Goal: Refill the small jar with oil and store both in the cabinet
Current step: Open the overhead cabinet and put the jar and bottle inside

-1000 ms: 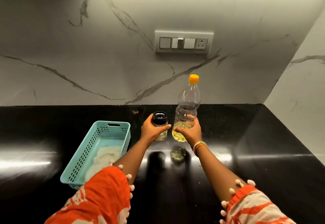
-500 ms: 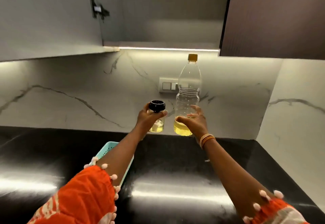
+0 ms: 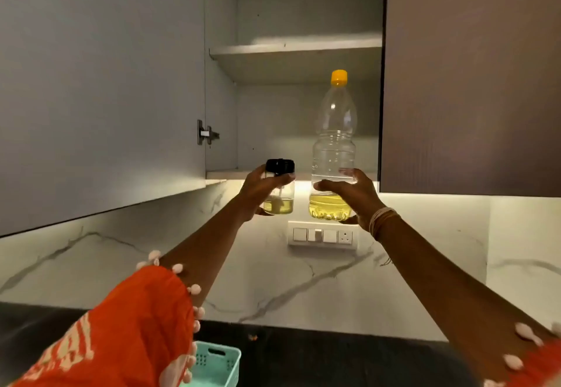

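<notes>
**Jar and oil bottle held up at the open cabinet**

The left hand [image 3: 258, 192] is wrapped around the small jar [image 3: 279, 190], fingers curled over its front just under the black lid; a shallow layer of yellow oil sits in the jar's bottom. The right hand [image 3: 352, 193] clasps the oil bottle [image 3: 334, 143] low on its body, fingers across the front above the oil line and thumb beneath the base. The bottle stands upright with its yellow cap [image 3: 338, 78] on and is mostly empty, oil filling only the lowest part. Jar and bottle are side by side, close but apart, both raised in front of the cabinet [image 3: 303, 107] at the level of its bottom edge, neither resting on its lower shelf. The cabinet's left door [image 3: 100, 83] hangs open; the upper shelf [image 3: 297, 48] is bare. Behind the hands a switch plate [image 3: 323, 236] is set in the marble wall. Far below, a teal basket [image 3: 217, 362] sits on the black counter [image 3: 334, 362].
</notes>
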`<act>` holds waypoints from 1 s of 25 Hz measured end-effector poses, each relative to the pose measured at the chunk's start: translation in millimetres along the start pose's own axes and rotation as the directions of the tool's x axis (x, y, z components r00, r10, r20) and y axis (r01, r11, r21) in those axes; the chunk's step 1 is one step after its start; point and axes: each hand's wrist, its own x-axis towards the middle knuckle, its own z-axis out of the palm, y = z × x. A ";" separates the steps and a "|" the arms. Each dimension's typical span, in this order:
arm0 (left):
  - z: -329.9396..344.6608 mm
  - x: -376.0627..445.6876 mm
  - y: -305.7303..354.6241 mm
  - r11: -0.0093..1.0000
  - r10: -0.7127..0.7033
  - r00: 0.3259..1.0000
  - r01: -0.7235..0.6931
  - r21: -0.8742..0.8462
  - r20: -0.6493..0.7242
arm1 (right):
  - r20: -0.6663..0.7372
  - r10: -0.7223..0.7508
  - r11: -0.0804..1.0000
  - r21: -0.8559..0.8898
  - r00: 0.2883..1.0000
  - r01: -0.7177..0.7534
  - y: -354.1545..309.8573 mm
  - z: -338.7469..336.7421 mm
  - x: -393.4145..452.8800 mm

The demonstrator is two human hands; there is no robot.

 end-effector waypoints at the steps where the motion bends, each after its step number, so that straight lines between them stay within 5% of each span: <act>1: -2.7 9.7 7.7 0.999 0.031 0.999 -0.031 0.020 0.008 | 0.022 -0.008 1.000 0.009 1.000 0.008 -10.8 1.9 6.8; 12: -16.7 118.0 22.0 0.990 0.119 0.981 -0.128 -0.054 -0.153 | -0.049 -0.104 0.995 0.004 0.993 0.105 -44.3 42.2 114.0; 25: -31.9 228.9 -34.4 0.994 0.083 0.993 -0.077 0.073 -0.079 | -0.173 -0.178 0.951 -0.284 0.969 0.124 0.8 72.0 234.0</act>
